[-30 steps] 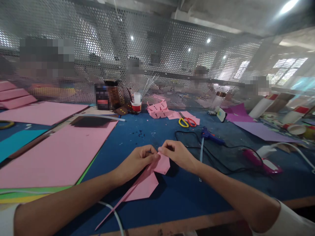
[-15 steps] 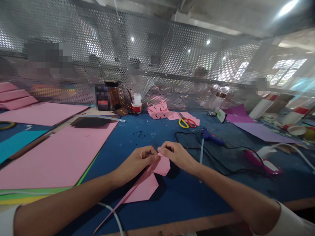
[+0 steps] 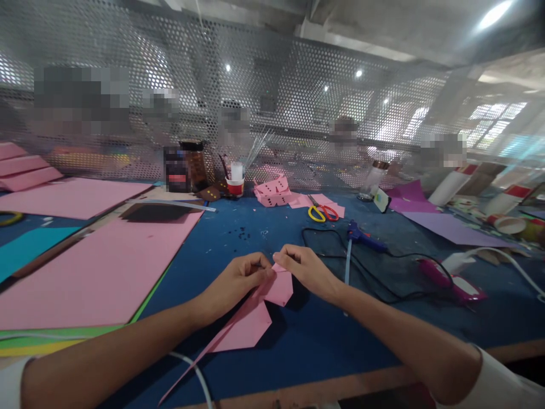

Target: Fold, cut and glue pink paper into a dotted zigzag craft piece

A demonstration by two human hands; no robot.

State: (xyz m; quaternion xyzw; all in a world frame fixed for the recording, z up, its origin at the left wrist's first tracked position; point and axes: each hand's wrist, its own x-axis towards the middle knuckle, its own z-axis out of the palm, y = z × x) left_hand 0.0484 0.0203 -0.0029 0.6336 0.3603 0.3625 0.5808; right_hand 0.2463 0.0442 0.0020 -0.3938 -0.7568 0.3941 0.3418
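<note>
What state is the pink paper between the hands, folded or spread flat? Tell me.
Folded, at least in part: the pink paper shows a turned edge beside the right hand and creased, angled panels.

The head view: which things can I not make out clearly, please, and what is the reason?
Head view: the pinched end of the pink paper, hidden by the left hand and right hand.
Head view: what the yellow loop belongs to, cut off by the left edge.
Head view: the brown jar, contents too blurred.
Head view: details behind the mesh screen, broken up by its holes.
</note>
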